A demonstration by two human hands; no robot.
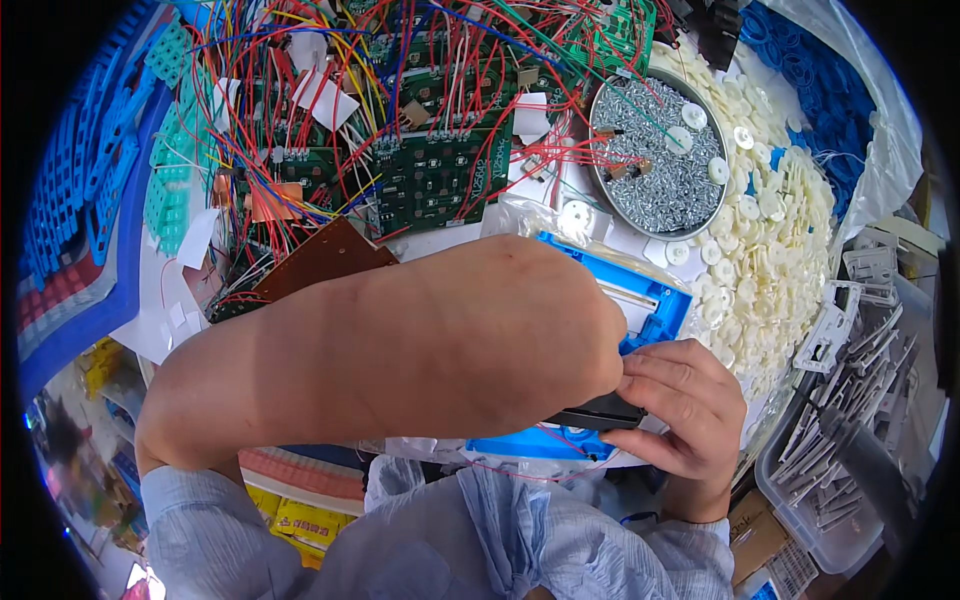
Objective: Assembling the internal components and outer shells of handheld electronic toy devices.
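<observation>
A blue plastic housing [660,318] lies at the table's near edge, partly covered by my arm. Across it reaches my left forearm, and my left hand [560,330] is bent over the housing with its fingers hidden beneath. Over the housing's near part sits a black block-shaped part [612,411], mostly hidden by the left hand. My right hand [690,405] grips this part's right end, thumb on the near side and fingers on the far side. The fingertips of both hands come close together there. Thin red wire shows by the near edge.
Green circuit boards [440,175] with tangled wires fill the back. A round tin of screws [655,205] stands beside a heap of cream plastic discs [770,260]. Blue parts [80,170] are stacked at left; a clear bin of metal rods [840,430] is at right.
</observation>
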